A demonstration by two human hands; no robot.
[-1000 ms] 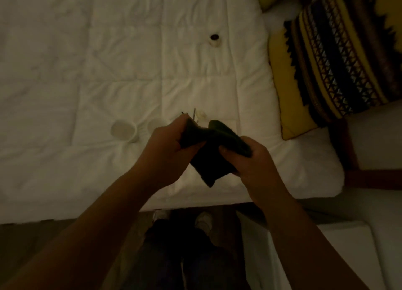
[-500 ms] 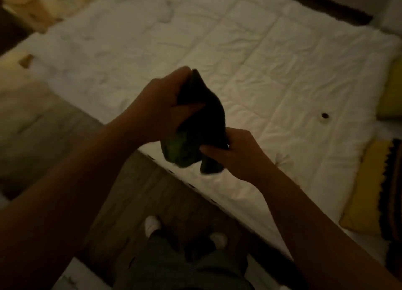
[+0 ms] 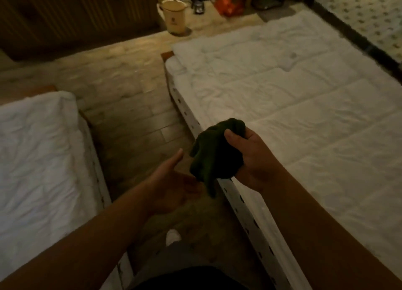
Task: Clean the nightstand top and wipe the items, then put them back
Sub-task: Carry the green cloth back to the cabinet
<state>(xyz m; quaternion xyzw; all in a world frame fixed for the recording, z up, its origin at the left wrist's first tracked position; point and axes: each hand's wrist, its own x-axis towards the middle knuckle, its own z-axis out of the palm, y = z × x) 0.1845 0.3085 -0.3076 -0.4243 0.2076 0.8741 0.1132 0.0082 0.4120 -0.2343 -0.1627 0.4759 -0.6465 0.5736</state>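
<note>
Between two beds, over a wood floor, in dim light:

Big bed: on the right, the big bed [image 3: 304, 106] has a soft white quilt, puffy and stitched into big squares, with many small wrinkles. Its side edge is white with a row of dark little marks.

Small bed: on the left, the small bed [image 3: 37, 159] has a crumpled white cover, and a brown wood corner shows at its far end.

Floor: the floor [image 3: 130, 98] is made of long brown wood planks, smooth and a bit shiny.

Bucket: far away near the top, a round cream bucket [image 3: 174, 17] stands on the floor. It looks hard and smooth, and it has a small mark on its side.

Orange thing: beside the bucket, further right, an orange thing [image 3: 229, 3] lies there. It is too blurry to tell what it is.

Cloth: the cloth [image 3: 214, 152] is dark green, soft and bunched into a lump, with a floppy end hanging down. It is up in the air at the big bed's edge.

Right hand: the right hand [image 3: 256, 159] grips the cloth, with the thumb and fingers curled round it.

Left hand: the left hand [image 3: 174, 185] is flat and wide, palm up, with straight fingers. It holds nothing and sits just below the hanging end of the cloth.

Shoe: one white shoe [image 3: 173, 236] tip shows on the floor below the hands.
</note>
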